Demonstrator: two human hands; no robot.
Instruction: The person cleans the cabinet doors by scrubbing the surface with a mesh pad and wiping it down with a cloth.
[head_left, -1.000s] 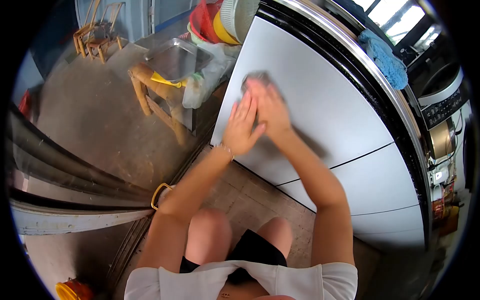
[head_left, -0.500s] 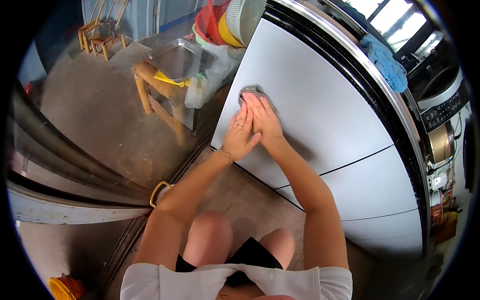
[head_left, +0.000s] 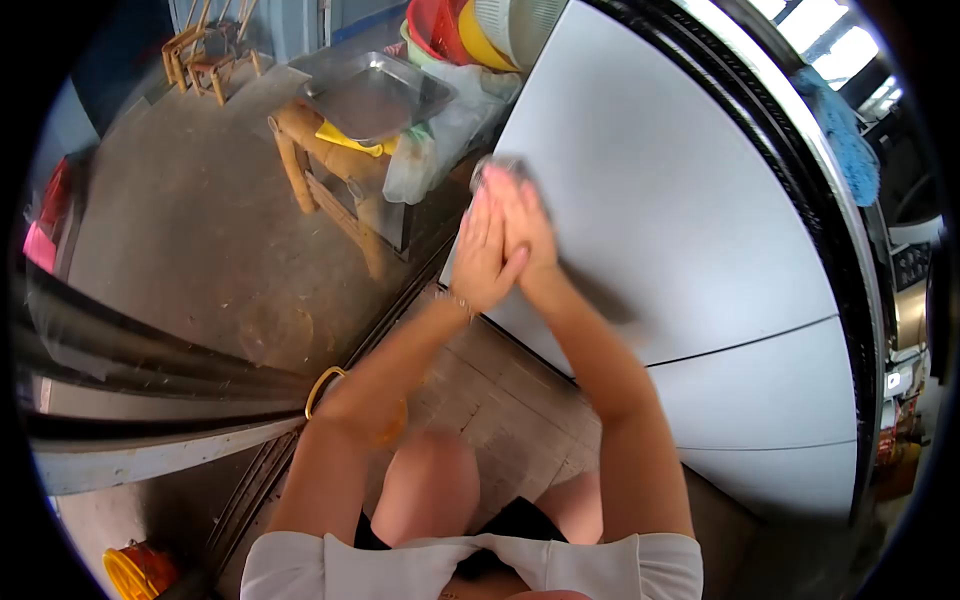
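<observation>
Right hand (head_left: 527, 225): fingers extended flat over the grey cloth (head_left: 513, 164), at the white panel's (head_left: 680, 220) left edge; left hand (head_left: 482, 260): fingers straight, against the right; panel work appears unfinished, treated and remaining areas indistinguishable

Grey cloth (head_left: 514, 162) blurred, partly hidden

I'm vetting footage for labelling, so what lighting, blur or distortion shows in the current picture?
Head view: both hands, left and right, look blurred, as does the grey cloth; head view: soft shadow on the white panel beside the right forearm; head view: the window glares; head view: wide-angle distortion bows the black trim, corners black.
</observation>
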